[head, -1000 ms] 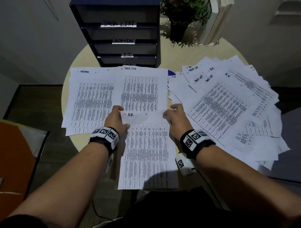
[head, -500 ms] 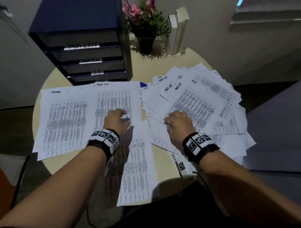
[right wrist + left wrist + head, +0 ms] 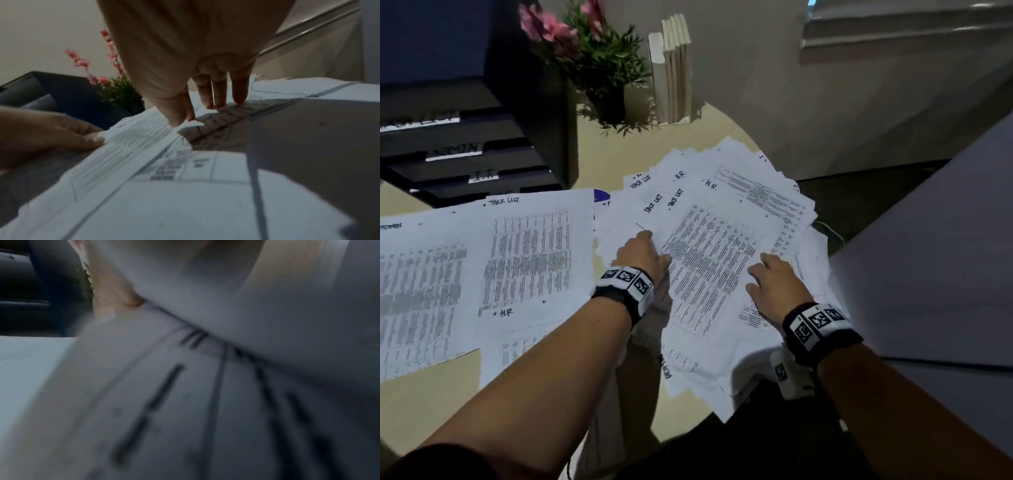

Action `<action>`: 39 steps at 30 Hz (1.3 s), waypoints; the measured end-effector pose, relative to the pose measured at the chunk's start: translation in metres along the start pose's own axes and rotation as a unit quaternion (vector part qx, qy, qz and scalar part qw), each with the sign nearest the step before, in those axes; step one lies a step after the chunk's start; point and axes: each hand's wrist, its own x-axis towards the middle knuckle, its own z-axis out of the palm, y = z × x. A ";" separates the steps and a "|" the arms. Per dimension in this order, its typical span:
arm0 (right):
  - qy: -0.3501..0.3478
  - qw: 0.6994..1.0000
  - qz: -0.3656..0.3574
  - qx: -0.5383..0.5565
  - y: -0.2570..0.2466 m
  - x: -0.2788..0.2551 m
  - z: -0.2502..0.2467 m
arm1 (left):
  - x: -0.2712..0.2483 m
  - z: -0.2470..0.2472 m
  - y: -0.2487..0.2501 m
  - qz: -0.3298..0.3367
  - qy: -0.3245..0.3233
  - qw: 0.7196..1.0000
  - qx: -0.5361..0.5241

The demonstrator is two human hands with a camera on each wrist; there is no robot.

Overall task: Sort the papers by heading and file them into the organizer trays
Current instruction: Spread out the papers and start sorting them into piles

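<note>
**Both hands now on the messy pile at the right**

Closest to the camera, lower left of centre, the H.R. sheet (image 3: 524, 342) lies flat on the round table (image 3: 431, 404), let go; half a second ago the left hand was still on it. Now the left hand (image 3: 642, 255) has crossed over to the loose pile (image 3: 726, 260) in the middle right, and its thumb and fingers pinch the left edge of the top sheet (image 3: 709, 270). The right hand (image 3: 777, 284) has slid further right, fingers pretty straight, tips pressing down on that same sheet's right side.

Further back on the left sit the TASK LIST sheet (image 3: 534, 253) and ADMIN sheet (image 3: 417, 298), side by side. Behind them, upper left, the dark organizer (image 3: 482, 147) with labelled trays. Top centre: a potted plant (image 3: 592, 58) with pink flowers, and books (image 3: 674, 68) standing upright against the wall.
</note>
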 end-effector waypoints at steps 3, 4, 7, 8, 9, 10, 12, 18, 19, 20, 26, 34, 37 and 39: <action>0.052 0.994 0.001 0.096 0.010 0.007 -0.011 | -0.002 0.001 -0.004 -0.017 0.026 0.997 -0.077; 0.069 0.990 0.015 0.123 0.012 0.010 -0.014 | -0.005 -0.001 -0.007 -0.021 0.032 0.995 -0.088; 0.064 0.988 0.065 0.121 0.011 0.021 -0.023 | -0.016 -0.004 -0.021 -0.026 0.024 0.998 -0.045; 0.052 0.990 0.077 0.106 0.010 0.025 -0.025 | -0.020 -0.006 -0.024 -0.027 0.027 0.999 -0.031; 0.038 0.992 0.083 0.089 0.008 0.027 -0.026 | -0.024 -0.007 -0.028 -0.031 0.025 0.999 -0.022; 0.024 0.994 0.082 0.073 0.005 0.029 -0.027 | -0.027 -0.009 -0.031 -0.036 0.017 0.999 -0.010; 0.006 0.998 0.055 0.041 0.001 0.032 -0.025 | -0.033 -0.011 -0.036 -0.041 -0.032 0.998 0.032; 0.002 0.998 0.023 0.053 -0.011 0.032 -0.012 | -0.043 -0.016 -0.043 -0.024 0.011 0.999 0.023; 0.006 0.994 0.036 0.100 -0.012 0.034 -0.011 | -0.043 -0.017 -0.041 -0.014 0.030 0.999 0.009; 0.012 0.987 0.047 0.150 -0.012 0.036 -0.010 | -0.044 -0.018 -0.037 0.003 0.042 0.999 0.005; 0.115 0.916 0.120 0.366 -0.023 0.043 -0.019 | -0.051 0.000 -0.020 0.019 0.040 0.967 -0.251; 0.147 0.974 0.069 0.156 -0.001 0.045 -0.037 | -0.009 -0.003 -0.018 -0.025 0.076 0.990 -0.112; 0.109 0.990 0.031 0.081 0.006 0.047 -0.035 | 0.006 -0.001 -0.014 -0.039 0.002 0.995 -0.094; 0.091 0.994 0.011 0.063 0.006 0.047 -0.035 | 0.008 0.002 -0.009 -0.015 0.026 0.992 -0.126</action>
